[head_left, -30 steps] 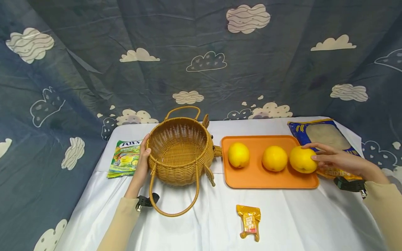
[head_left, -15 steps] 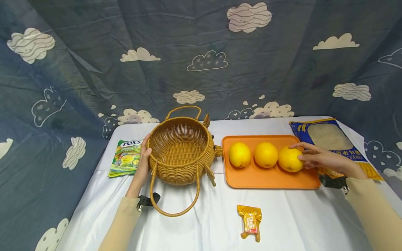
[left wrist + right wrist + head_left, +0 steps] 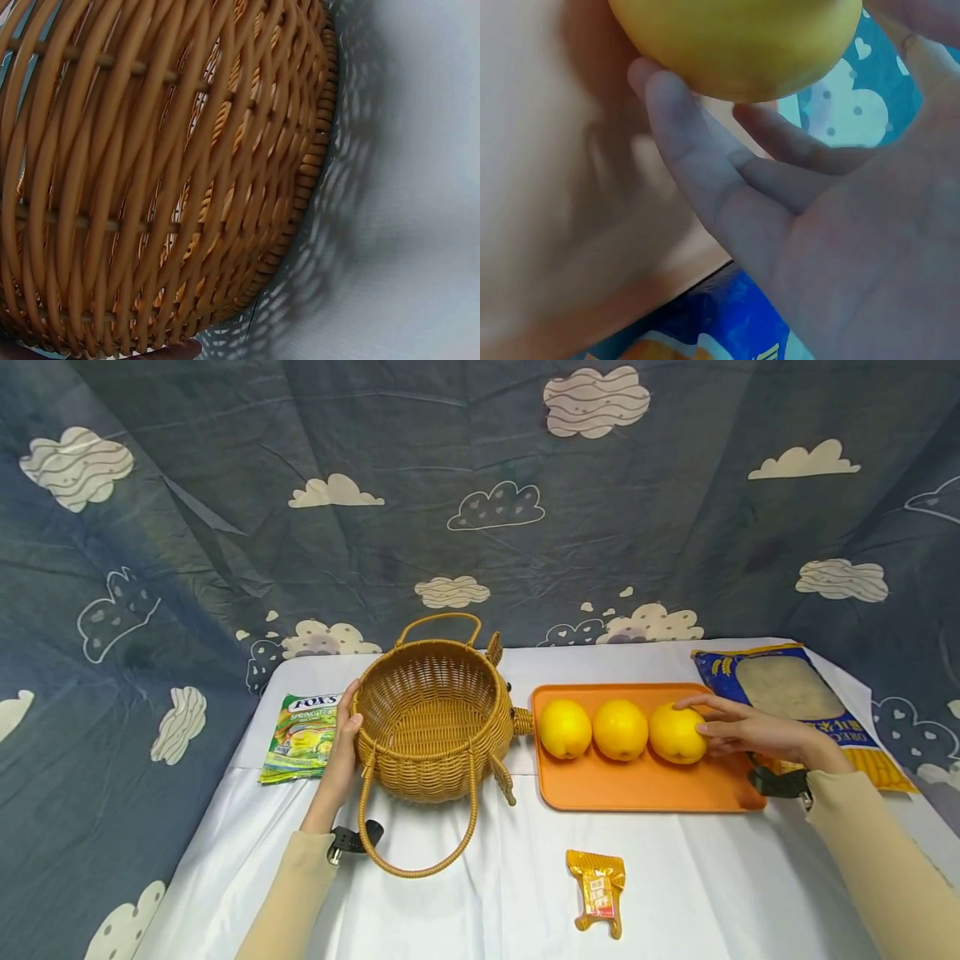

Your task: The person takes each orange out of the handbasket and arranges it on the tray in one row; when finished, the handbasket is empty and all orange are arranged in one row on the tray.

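Note:
My left hand (image 3: 343, 745) rests against the left outside wall of a bird-shaped wicker basket (image 3: 420, 775), fingers lying along it near the rim. In the left wrist view the basket's weave (image 3: 150, 165) fills most of the picture, with one fingertip (image 3: 176, 351) at the bottom edge. My right hand (image 3: 750, 731) presses its fingers against the right side of a round yellow fruit (image 3: 677, 733). A middle yellow fruit (image 3: 620, 730) and a left one (image 3: 566, 729) sit in the same row on an orange tray (image 3: 652, 789). The right wrist view shows relaxed fingers (image 3: 697, 165) touching the fruit's underside (image 3: 742, 67).
A green Fox's sweets bag (image 3: 300, 743) lies left of the basket. Behind the right hand is a blue-and-yellow food bag (image 3: 787, 685). A small orange-wrapped snack (image 3: 597, 893) lies on the white cloth in front of the tray. A dark cloud-patterned curtain (image 3: 337, 568) stands behind.
The right hand has moved left, pushing the right fruit along the tray. The middle and left fruits have shifted left too, and the three now stand close together. Left hand and basket stay put.

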Motion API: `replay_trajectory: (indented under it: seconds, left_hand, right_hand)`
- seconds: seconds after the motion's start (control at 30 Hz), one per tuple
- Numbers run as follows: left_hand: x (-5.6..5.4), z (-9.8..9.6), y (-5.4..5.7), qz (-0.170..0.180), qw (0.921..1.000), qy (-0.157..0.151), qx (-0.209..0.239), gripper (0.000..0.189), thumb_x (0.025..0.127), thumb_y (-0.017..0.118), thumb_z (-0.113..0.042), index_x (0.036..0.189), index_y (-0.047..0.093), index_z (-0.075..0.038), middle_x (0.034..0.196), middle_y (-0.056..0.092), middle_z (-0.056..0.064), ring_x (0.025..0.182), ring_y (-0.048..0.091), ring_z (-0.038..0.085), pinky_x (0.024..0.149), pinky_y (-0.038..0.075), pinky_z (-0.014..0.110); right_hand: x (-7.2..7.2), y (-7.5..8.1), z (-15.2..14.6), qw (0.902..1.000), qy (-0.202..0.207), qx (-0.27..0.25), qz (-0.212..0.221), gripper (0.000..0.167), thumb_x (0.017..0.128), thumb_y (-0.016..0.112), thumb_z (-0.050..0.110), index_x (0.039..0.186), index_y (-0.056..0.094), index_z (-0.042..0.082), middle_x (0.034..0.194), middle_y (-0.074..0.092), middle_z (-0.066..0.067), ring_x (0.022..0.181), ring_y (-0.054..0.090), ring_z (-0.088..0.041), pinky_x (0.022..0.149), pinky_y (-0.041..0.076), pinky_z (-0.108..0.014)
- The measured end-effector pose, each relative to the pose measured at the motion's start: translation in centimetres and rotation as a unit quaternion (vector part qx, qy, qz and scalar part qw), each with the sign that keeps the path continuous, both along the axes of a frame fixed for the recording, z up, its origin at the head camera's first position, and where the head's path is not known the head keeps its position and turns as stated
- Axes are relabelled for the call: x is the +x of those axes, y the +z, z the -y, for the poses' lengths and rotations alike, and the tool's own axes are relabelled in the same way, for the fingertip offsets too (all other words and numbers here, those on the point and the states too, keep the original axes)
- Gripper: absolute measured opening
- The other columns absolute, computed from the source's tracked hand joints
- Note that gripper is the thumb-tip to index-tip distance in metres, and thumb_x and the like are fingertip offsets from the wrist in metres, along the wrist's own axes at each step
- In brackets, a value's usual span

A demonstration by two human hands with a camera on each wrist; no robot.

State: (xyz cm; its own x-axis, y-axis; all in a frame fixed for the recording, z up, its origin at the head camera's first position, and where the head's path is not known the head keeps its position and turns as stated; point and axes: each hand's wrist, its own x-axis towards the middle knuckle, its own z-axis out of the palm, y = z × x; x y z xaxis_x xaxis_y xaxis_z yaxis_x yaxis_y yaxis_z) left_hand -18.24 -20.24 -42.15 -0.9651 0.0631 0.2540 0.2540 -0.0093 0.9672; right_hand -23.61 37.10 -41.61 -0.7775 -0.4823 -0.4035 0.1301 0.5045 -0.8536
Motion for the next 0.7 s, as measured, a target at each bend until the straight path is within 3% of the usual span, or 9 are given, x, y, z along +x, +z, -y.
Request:
replay_trajectory:
  seconds: [0.27, 0.7]
  left_hand:
    - [0.08, 0.03, 0.09, -0.003, 1.0000, 0.001, -0.001, 0.062, 0.096, 0.029, -0.021, 0.153, 0.009, -0.007, 0.156, 0.007, 0.016, 0.141, 0.008, 0.039, 0.112, 0.008, 0.055]
    - [0.00, 0.09, 0.20, -0.009, 1.0000, -0.001, -0.004, 0.062, 0.096, 0.028, -0.021, 0.152, 0.009, -0.005, 0.156, 0.008, 0.017, 0.141, 0.008, 0.040, 0.111, 0.008, 0.056]
  right_hand:
    - [0.09, 0.14, 0.51, 0.9999, -0.013, -0.006, 0.003, 0.054, 0.098, 0.052, 0.019, 0.146, 0.027, 0.013, 0.147, 0.018, -0.027, 0.119, 0.043, -0.038, 0.095, 0.044, -0.049]
    - [0.64, -0.17, 0.52, 0.9993, -0.034, -0.012, 0.008, 0.065, 0.097, 0.054, 0.022, 0.151, 0.019, 0.019, 0.150, 0.010, -0.029, 0.122, 0.042, -0.042, 0.094, 0.045, -0.050]
